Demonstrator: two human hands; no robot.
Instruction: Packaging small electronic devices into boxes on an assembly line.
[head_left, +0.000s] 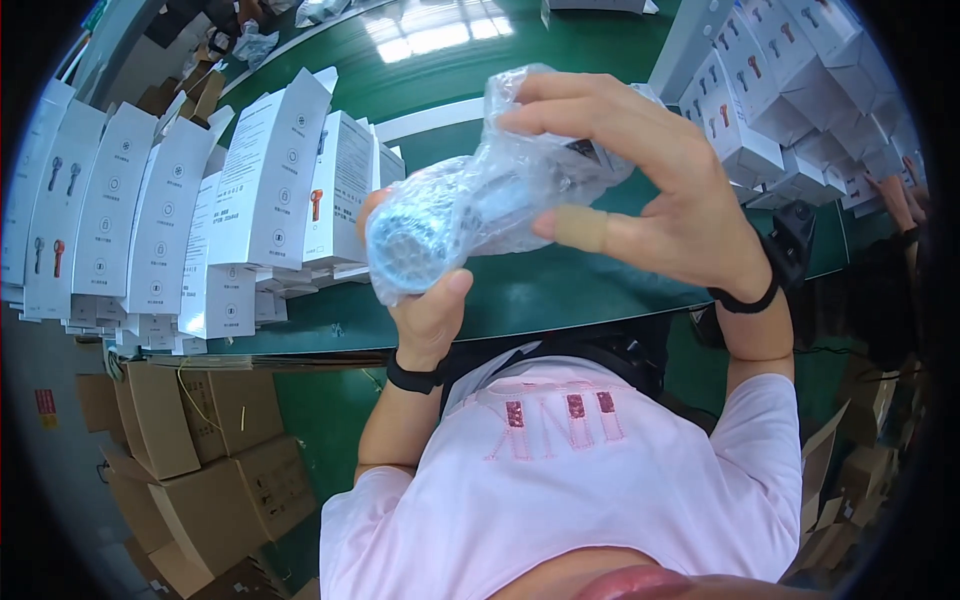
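Observation:
A light-blue, round-headed handheld fan (412,245) in clear bubble wrap is held up above the green table, its head toward the lower left. My left hand (430,315) is closed around the head end, thumb on the near side, fingers mostly hidden behind. My right hand (650,180) curls about the other end, fingertips on the upper part of the clear bubble wrap (520,130) and a thumb with a tan band on the lower part. The wrap blurs the fan's handle.
White printed boxes (270,180) stand in rows at the left of the green table (560,300). More white boxes (735,120) are stacked at the right, where another person's hand (893,203) shows beside them. A black device (795,235) sits near my right wrist. Brown cartons (220,480) stand below left.

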